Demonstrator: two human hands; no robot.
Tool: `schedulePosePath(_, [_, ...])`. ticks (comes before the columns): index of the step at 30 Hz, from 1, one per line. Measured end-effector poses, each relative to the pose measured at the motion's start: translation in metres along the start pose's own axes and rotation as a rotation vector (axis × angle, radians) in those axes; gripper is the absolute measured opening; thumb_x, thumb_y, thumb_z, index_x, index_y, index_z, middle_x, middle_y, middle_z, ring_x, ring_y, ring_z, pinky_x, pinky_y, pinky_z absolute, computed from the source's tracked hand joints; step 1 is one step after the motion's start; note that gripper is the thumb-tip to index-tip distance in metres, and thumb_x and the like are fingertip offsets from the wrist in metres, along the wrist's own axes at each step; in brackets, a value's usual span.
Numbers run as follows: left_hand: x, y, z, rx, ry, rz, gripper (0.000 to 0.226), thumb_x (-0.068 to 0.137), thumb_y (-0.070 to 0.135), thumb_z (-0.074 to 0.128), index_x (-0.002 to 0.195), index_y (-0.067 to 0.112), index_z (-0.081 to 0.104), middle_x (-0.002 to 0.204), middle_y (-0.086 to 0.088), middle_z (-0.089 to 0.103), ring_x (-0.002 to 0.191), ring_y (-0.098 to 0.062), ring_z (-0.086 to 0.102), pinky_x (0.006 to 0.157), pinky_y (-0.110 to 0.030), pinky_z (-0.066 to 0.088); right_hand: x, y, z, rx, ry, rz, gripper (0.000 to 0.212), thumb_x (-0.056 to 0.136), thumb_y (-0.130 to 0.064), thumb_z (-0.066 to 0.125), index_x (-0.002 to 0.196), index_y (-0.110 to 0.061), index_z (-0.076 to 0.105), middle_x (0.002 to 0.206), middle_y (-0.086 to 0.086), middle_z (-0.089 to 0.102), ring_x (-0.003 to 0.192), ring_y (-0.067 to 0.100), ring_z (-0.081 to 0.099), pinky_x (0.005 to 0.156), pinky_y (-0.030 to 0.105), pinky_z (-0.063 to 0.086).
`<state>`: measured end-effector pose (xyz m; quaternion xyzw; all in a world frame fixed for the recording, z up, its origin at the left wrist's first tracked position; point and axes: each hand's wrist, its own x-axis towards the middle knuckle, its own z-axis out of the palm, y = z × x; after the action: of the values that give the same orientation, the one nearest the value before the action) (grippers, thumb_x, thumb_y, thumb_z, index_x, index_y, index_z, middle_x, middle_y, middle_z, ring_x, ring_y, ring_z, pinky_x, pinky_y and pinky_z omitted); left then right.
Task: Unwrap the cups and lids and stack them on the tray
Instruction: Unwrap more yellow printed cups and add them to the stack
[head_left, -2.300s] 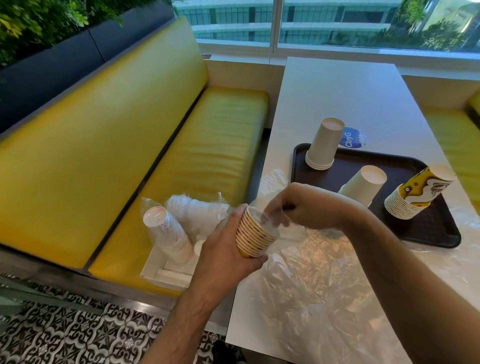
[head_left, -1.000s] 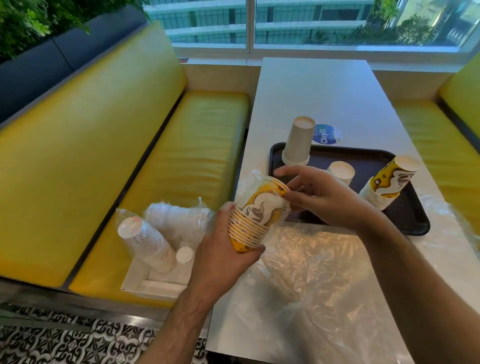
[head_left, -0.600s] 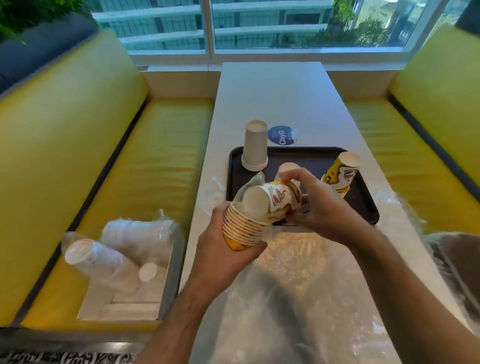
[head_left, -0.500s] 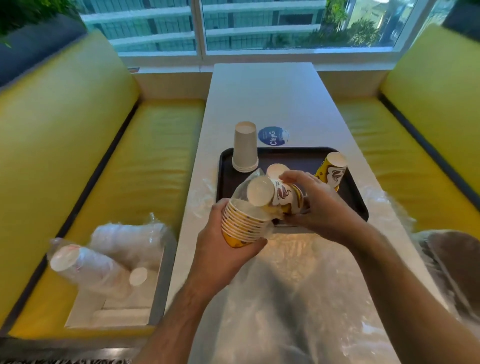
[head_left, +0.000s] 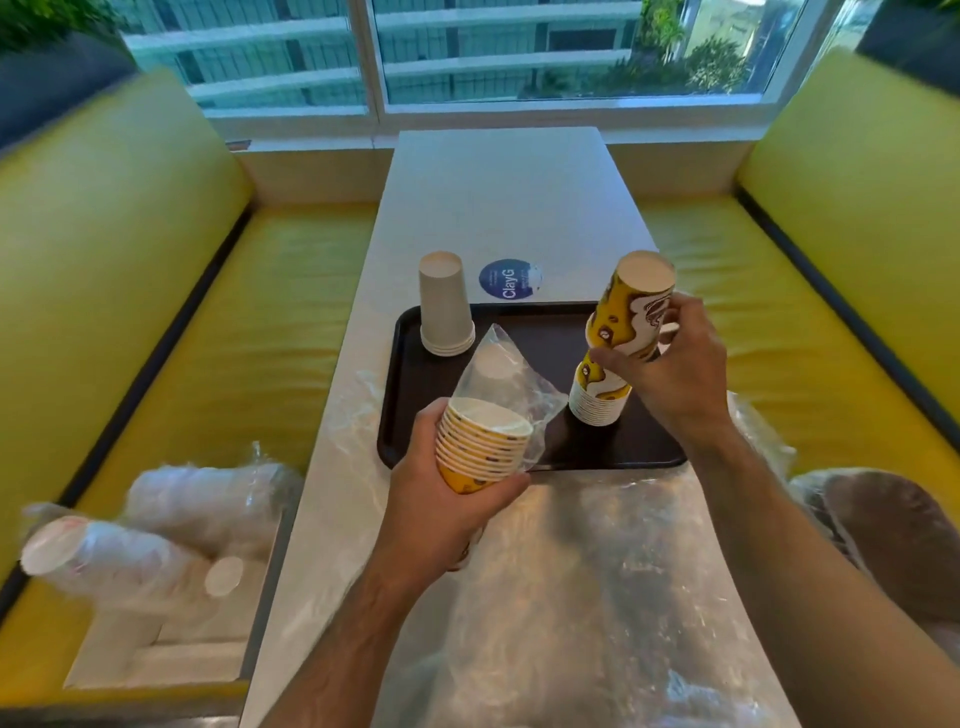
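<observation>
My left hand (head_left: 447, 509) grips a stack of yellow printed cups (head_left: 480, 444) with clear wrap (head_left: 506, 374) still hanging off its top, just in front of the dark tray (head_left: 410, 415). My right hand (head_left: 675, 374) holds a few yellow printed cups (head_left: 631, 306) upside down, directly above the upturned yellow stack (head_left: 597, 397) standing on the tray's right side. A plain white cup stack (head_left: 444, 304) stands upturned at the tray's far left corner. Another white cup behind the wrap is mostly hidden.
Loose clear plastic (head_left: 597, 597) covers the near table. On the left yellow bench a white box (head_left: 156, 654) holds wrapped white cups and lids (head_left: 130, 551). More plastic lies at the right (head_left: 883, 519). A blue sticker (head_left: 509, 279) sits beyond the tray.
My right hand pulled a few cups out of the wrapped stack and carried them right, over the yellow stack on the tray. The left hand kept its hold. The view swung right.
</observation>
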<state>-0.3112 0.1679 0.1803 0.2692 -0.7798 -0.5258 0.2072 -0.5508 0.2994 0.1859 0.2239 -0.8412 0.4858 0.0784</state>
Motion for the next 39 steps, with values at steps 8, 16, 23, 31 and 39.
schedulePosePath(8, [0.005,-0.003,0.007,-0.026,0.002,-0.028,0.089,0.069,0.032,0.092,0.139,0.039,0.037,0.121,0.018,0.059,0.105,0.006,0.059,0.079,-0.005,0.049,0.009,0.033,0.016,-0.033,-0.024,0.092,0.085,0.058,-0.040,0.097,0.124,-0.015,0.050,0.113,-0.002,0.055,0.103,0.019,0.058,0.088,0.042,0.056])
schedulePosePath(16, [0.007,0.000,0.009,-0.015,0.010,0.000,0.088,0.071,0.022,0.092,0.131,0.050,0.033,0.122,0.021,0.055,0.107,0.008,0.057,0.079,-0.005,0.048,-0.004,0.050,0.033,-0.217,-0.038,0.242,0.085,0.056,-0.059,0.091,0.117,-0.019,0.048,0.114,0.000,0.059,0.110,0.026,0.059,0.095,0.056,0.048])
schedulePosePath(23, [0.003,-0.002,0.007,0.029,-0.001,0.017,0.090,0.069,0.026,0.093,0.134,0.046,0.035,0.119,0.023,0.056,0.107,0.011,0.055,0.076,-0.004,0.048,-0.023,0.058,0.043,-0.256,-0.061,0.342,0.085,0.061,-0.060,0.088,0.121,-0.020,0.043,0.124,0.001,0.056,0.120,0.029,0.055,0.103,0.061,0.034])
schedulePosePath(31, [0.000,-0.003,-0.002,0.130,-0.021,0.047,0.078,0.063,0.033,0.096,0.118,0.052,0.043,0.108,0.027,0.058,0.104,0.016,0.054,0.071,-0.003,0.048,-0.029,0.017,0.022,-0.089,0.167,0.140,0.083,0.065,-0.049,0.093,0.124,-0.010,0.049,0.129,0.011,0.041,0.121,0.023,0.038,0.093,0.043,0.034])
schedulePosePath(39, [-0.006,-0.008,-0.009,0.265,-0.066,0.088,0.081,0.065,0.040,0.093,0.128,0.049,0.044,0.107,0.022,0.061,0.100,0.006,0.060,0.074,-0.010,0.054,-0.041,-0.056,-0.011,0.258,-0.412,-0.199,0.024,0.096,-0.008,0.066,0.093,-0.032,0.067,0.095,-0.005,0.068,0.079,0.014,0.068,0.070,0.018,0.050])
